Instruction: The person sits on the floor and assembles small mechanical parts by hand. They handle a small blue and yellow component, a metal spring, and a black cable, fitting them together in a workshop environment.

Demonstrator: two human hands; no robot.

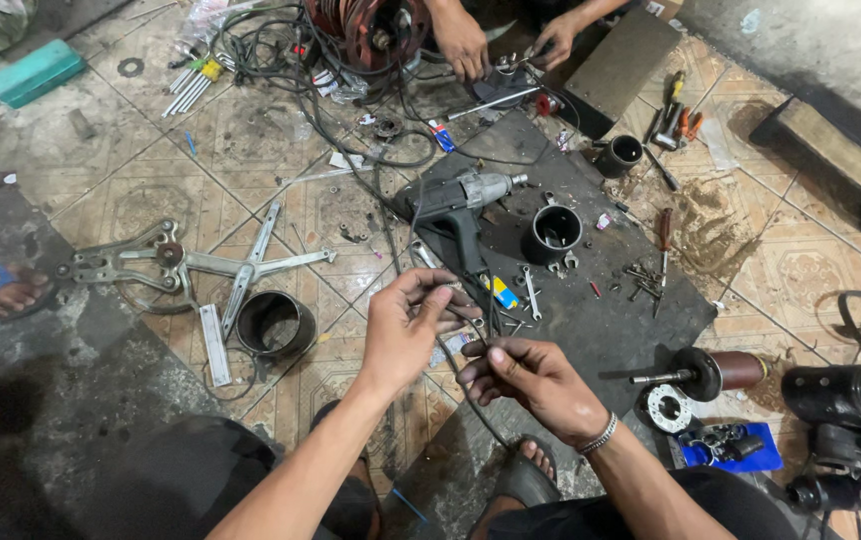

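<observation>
I'm pinching a thin dark cable [463, 330] w/ both hands: left hand [406, 325] gripping its upper end, right hand [531, 378] lower; it's running diagonally over the floor, drill [461, 205] beyond.

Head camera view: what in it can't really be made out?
- Small part pinched between left hand and right hand: fingers cover it; too small.
- Another person's hands at top: arms cut off by the edge; what they hold is too small.
- Dark motor parts: cut off at the right edge.
</observation>
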